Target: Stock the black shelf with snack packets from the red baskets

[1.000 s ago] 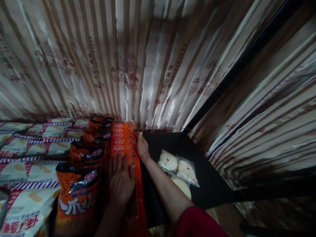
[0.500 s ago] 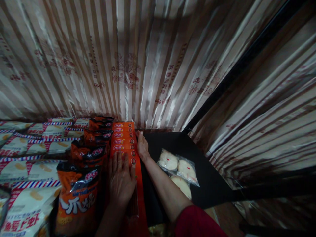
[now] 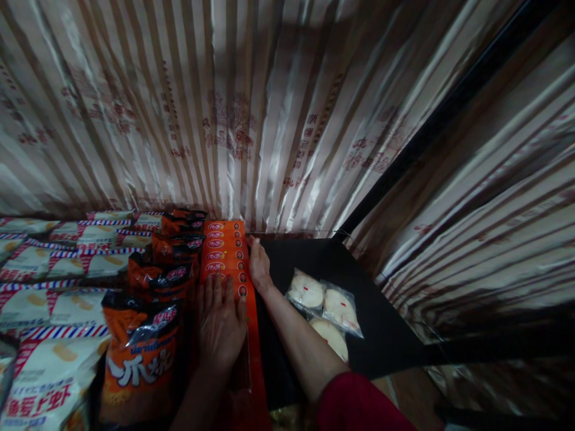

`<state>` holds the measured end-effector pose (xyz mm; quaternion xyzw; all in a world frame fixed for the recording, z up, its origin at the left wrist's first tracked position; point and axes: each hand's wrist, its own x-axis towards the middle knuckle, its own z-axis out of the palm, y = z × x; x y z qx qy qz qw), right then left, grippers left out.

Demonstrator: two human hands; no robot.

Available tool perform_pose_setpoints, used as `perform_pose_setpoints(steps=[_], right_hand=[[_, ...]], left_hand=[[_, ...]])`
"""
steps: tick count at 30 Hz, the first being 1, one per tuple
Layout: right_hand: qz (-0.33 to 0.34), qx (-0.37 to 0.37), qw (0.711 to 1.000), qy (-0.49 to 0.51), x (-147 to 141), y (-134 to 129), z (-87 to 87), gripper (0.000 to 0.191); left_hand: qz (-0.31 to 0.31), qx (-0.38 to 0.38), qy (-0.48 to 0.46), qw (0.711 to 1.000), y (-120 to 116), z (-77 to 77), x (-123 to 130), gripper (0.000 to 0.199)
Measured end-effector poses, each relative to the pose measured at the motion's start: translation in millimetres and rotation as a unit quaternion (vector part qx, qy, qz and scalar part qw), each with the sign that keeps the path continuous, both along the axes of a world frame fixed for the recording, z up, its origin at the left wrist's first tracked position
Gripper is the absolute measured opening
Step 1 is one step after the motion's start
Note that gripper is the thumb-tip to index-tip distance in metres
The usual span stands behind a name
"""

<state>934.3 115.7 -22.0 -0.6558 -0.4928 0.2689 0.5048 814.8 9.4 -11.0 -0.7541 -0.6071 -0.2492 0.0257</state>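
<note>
A row of orange boxes or packets [image 3: 227, 251] with white ovals and small round pictures runs front to back on a black shelf [image 3: 377, 299]. My left hand [image 3: 221, 326] lies palm down on top of this row, its fingers stretched forward. Along the row's right side my right hand [image 3: 259, 263] stands on edge, fingers extended, touching or nearly touching it; the palm is hidden. Orange and black snack bags [image 3: 139, 365] stand in a line just left of the row.
White snack bags [image 3: 42, 377] with red and blue stripes fill the far left. Right of my right forearm lie round pale items in clear wrappers [image 3: 342, 306]. A striped, shiny curtain [image 3: 242, 108] hangs behind, and a black post [image 3: 431, 126] slants up at right.
</note>
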Motion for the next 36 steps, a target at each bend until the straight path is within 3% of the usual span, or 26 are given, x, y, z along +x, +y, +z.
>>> perform_pose_setpoints(steps=[8, 18, 28, 36], right_hand=[[0.004, -0.011, 1.000, 0.005, 1.4, 0.8, 0.4, 0.067], [0.010, -0.006, 0.999, 0.038, 3.0, -2.2, 2.4, 0.069], [0.009, -0.022, 1.000, 0.008, 0.3, -3.6, 3.4, 0.067], [0.008, -0.017, 1.000, 0.012, 0.2, -2.5, 1.8, 0.070]], left_hand=[[0.000, 0.008, 0.021, 1.000, 4.7, 8.3, 0.9, 0.047], [-0.015, 0.023, 0.025, 0.999, 29.3, 19.7, 11.5, 0.041], [-0.031, -0.047, 0.047, 0.997, 50.0, 16.4, 12.7, 0.045], [0.026, -0.083, 0.051, 0.995, 54.1, 6.5, 5.2, 0.048]])
